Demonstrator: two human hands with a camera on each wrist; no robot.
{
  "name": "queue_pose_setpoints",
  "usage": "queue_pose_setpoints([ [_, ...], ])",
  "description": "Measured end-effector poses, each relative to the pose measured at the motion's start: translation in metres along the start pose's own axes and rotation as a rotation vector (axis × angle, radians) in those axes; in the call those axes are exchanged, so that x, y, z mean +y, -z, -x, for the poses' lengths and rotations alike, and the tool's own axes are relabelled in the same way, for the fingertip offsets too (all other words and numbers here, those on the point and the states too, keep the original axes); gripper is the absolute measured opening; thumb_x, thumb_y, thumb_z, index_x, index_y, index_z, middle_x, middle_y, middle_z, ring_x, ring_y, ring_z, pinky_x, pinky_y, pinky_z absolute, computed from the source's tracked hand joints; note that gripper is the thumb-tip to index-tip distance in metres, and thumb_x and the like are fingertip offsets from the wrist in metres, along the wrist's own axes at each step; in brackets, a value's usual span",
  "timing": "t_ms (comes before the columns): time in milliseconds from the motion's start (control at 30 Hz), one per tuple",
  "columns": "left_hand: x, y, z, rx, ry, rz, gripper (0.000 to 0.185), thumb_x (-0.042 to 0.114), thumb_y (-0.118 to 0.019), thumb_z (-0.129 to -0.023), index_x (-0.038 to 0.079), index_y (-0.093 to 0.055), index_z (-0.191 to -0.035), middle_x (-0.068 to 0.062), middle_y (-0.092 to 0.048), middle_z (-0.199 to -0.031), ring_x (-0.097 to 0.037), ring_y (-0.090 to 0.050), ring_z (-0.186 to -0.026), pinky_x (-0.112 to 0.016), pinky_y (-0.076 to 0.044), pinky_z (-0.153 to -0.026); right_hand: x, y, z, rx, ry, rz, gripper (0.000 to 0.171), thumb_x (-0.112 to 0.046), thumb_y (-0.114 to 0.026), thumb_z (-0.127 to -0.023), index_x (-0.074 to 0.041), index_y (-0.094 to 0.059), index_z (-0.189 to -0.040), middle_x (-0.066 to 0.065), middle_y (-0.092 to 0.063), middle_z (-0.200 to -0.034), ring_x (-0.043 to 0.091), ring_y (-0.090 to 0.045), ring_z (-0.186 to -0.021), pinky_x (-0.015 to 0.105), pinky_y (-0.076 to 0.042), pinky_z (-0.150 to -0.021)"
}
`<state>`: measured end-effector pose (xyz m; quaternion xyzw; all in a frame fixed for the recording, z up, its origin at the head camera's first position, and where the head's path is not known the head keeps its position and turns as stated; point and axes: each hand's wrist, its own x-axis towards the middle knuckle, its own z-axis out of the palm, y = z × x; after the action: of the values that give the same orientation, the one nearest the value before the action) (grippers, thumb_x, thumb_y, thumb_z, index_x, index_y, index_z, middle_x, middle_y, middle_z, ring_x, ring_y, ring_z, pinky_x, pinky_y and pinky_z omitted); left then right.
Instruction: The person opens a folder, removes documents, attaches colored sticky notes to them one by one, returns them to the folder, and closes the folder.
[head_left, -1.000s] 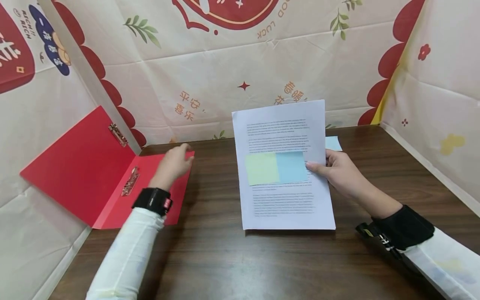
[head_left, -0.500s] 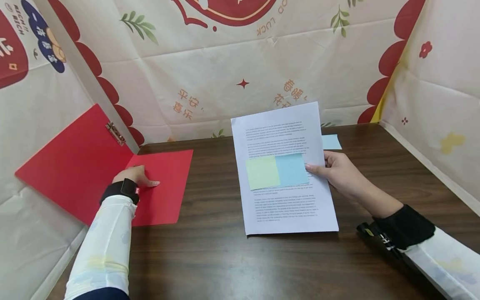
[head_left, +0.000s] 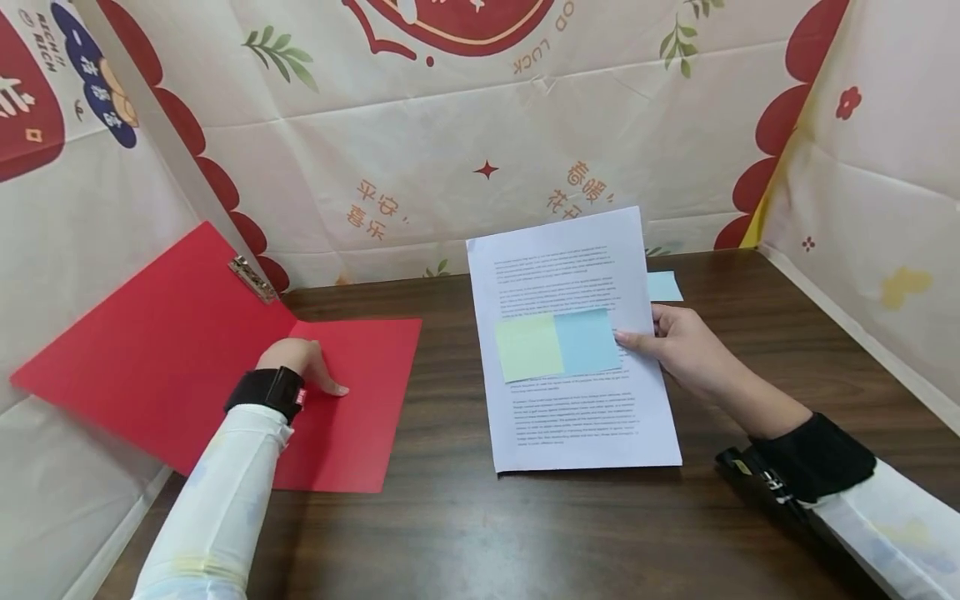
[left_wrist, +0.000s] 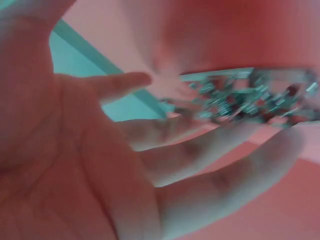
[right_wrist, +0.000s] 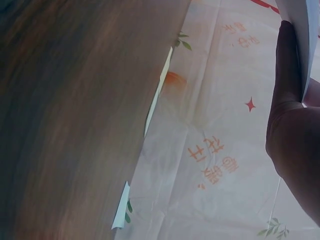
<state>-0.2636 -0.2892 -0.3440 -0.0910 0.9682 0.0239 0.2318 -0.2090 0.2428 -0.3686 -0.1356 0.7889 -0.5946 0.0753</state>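
In the head view, my left hand [head_left: 296,358] is over the crease of an opened red folder [head_left: 375,400], with the thumb pointing down at its right panel. The left wrist view shows my extended fingers [left_wrist: 220,195] at the folder's lower metal clip [left_wrist: 240,97]; whether they press it is blurred. My right hand [head_left: 690,342] pinches the right edge of printed paper sheets [head_left: 570,425], held tilted up above the table. A green sticky note [head_left: 528,346] and a blue sticky note [head_left: 587,342] lie side by side across the front sheet.
The folder's raised left cover [head_left: 150,350] leans on the left cloth wall and carries another metal clip [head_left: 252,279]. A pale blue slip [head_left: 664,286] lies behind the papers. The right wrist view also shows a pale yellow slip [right_wrist: 159,90] at the table's [head_left: 465,533] back edge.
My left hand has gone from the folder's right panel to its crease. In the last half second, hand and folder have shifted right and nearer me. My right hand still holds the papers.
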Motion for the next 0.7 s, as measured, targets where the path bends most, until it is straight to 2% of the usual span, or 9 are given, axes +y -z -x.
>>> queue_pose_setpoints([
  [167, 0.033, -0.008, 0.018, -0.084, -0.014, -0.036, 0.09, 0.059, -0.085, -0.08, -0.007, -0.061, -0.136, -0.024, -0.059, -0.131, -0.039, -0.057, -0.12, -0.049, -0.058, -0.1, -0.003, 0.01, 0.002, 0.027, -0.003, -0.011, 0.058, -0.023, -0.065, -0.107, 0.006, -0.044, -0.152, -0.013, -0.076, -0.114, 0.014, -0.08, -0.098, 0.035, -0.067, -0.083],
  [267, 0.052, -0.016, 0.027, -0.1, -0.064, -0.015, 0.072, 0.054, -0.085, -0.084, -0.004, -0.067, -0.122, -0.016, -0.064, -0.111, -0.03, -0.064, -0.099, -0.041, -0.06, -0.087, -0.004, 0.016, 0.004, 0.043, -0.002, -0.01, 0.058, -0.025, -0.066, -0.107, 0.004, -0.043, -0.152, -0.016, -0.076, -0.113, 0.014, -0.081, -0.098, 0.035, -0.067, -0.083],
  [367, 0.069, -0.027, 0.036, -0.066, -0.155, -0.023, 0.044, 0.042, -0.086, -0.087, 0.002, -0.069, -0.096, -0.006, -0.064, -0.08, -0.02, -0.064, -0.07, -0.033, -0.055, -0.067, -0.007, 0.022, 0.007, 0.058, 0.002, -0.016, 0.056, -0.026, -0.066, -0.107, 0.001, -0.044, -0.152, -0.017, -0.077, -0.114, 0.014, -0.081, -0.098, 0.035, -0.067, -0.082],
  [400, 0.075, -0.031, 0.04, -0.045, -0.186, -0.034, 0.04, 0.039, -0.086, -0.088, 0.005, -0.067, -0.091, -0.004, -0.061, -0.076, -0.018, -0.062, -0.067, -0.032, -0.052, -0.065, -0.008, 0.024, 0.008, 0.06, 0.004, -0.02, 0.055, -0.025, -0.066, -0.107, 0.0, -0.045, -0.151, -0.017, -0.077, -0.114, 0.014, -0.081, -0.098, 0.035, -0.067, -0.082],
  [533, 0.099, -0.047, 0.052, 0.048, -0.279, -0.085, 0.036, 0.035, -0.089, -0.085, 0.008, -0.067, -0.089, -0.006, -0.064, -0.077, -0.02, -0.063, -0.072, -0.033, -0.052, -0.067, -0.009, 0.027, 0.011, 0.053, -0.022, -0.041, 0.053, -0.025, -0.065, -0.107, -0.001, -0.045, -0.15, -0.017, -0.078, -0.113, 0.015, -0.081, -0.099, 0.036, -0.067, -0.082],
  [600, 0.112, -0.054, 0.057, 0.081, -0.312, -0.073, 0.037, 0.033, -0.091, -0.083, 0.007, -0.067, -0.093, -0.007, -0.064, -0.082, -0.02, -0.063, -0.075, -0.033, -0.053, -0.068, -0.008, 0.025, 0.013, 0.034, -0.06, -0.049, 0.055, -0.026, -0.065, -0.108, -0.001, -0.044, -0.151, -0.015, -0.079, -0.113, 0.017, -0.081, -0.099, 0.038, -0.067, -0.083],
  [700, 0.127, -0.062, 0.064, 0.109, -0.349, -0.005, 0.032, 0.029, -0.092, -0.083, 0.007, -0.07, -0.09, -0.007, -0.068, -0.076, -0.018, -0.066, -0.066, -0.031, -0.054, -0.063, -0.004, 0.014, 0.019, -0.013, -0.122, -0.055, 0.058, -0.027, -0.063, -0.109, 0.001, -0.041, -0.154, -0.009, -0.079, -0.112, 0.021, -0.081, -0.099, 0.041, -0.067, -0.084],
])
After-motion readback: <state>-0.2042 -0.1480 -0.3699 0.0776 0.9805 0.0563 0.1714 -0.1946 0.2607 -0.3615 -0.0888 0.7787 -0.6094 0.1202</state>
